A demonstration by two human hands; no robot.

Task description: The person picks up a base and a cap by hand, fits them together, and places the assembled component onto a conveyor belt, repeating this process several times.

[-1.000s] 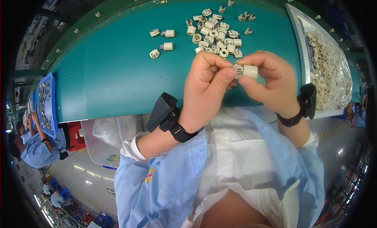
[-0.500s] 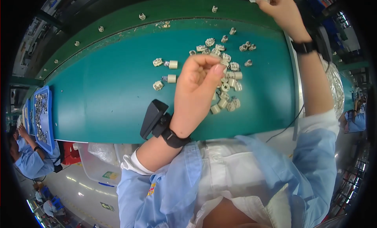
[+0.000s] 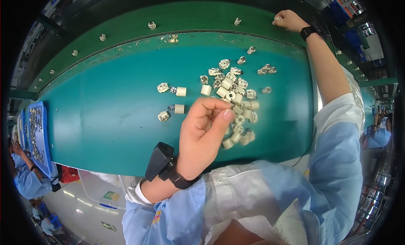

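My left hand (image 3: 201, 133) is over the work surface with thumb and forefinger pinched together. Whatever may sit between those fingertips is too small to make out. Just beyond them spreads a loose pile of cream plastic connector parts (image 3: 230, 95), some of them round caps, partly covered by the hand. Far off to the right, my right hand (image 3: 291, 21) is closed on a small cream part (image 3: 277, 18) over the dark green conveyor belt (image 3: 194, 18). Left of the pile lie two cream caps with metal pieces (image 3: 180, 92) and two connector bodies (image 3: 163, 87).
Single connectors (image 3: 152, 25) stand spaced along the belt. Debris (image 3: 171, 39) lies at the belt's near edge. A blue tray (image 3: 47, 139) of small parts is at the far left, beside a co-worker in blue (image 3: 31, 177). A clear plastic bag (image 3: 357, 91) sits at the right.
My right hand has moved lower in the picture, and less of the part it holds shows. My left hand remains pinched near the pile. The whole view has shifted, with the table appearing lower.
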